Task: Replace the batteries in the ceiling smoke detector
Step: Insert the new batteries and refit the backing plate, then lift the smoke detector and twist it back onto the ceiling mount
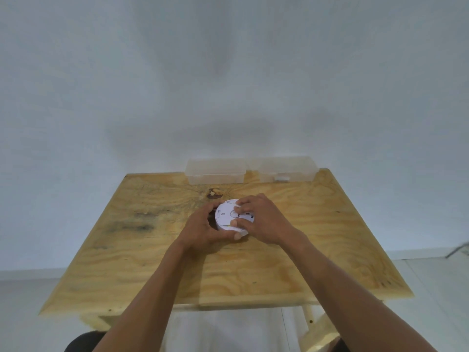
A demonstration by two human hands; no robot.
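Note:
A round white smoke detector (227, 215) lies on the wooden table (142, 250), its flat back side with slots turned up. My left hand (206, 231) wraps around its left and near edge, thumb along the front rim. My right hand (264, 219) covers its right side, with fingertips pressed on the top face. No batteries are visible.
Two clear plastic boxes with lids stand at the table's far edge against the white wall, one in the middle (215, 171) and one to the right (288, 168). A dark knot (212, 193) marks the wood just behind the detector.

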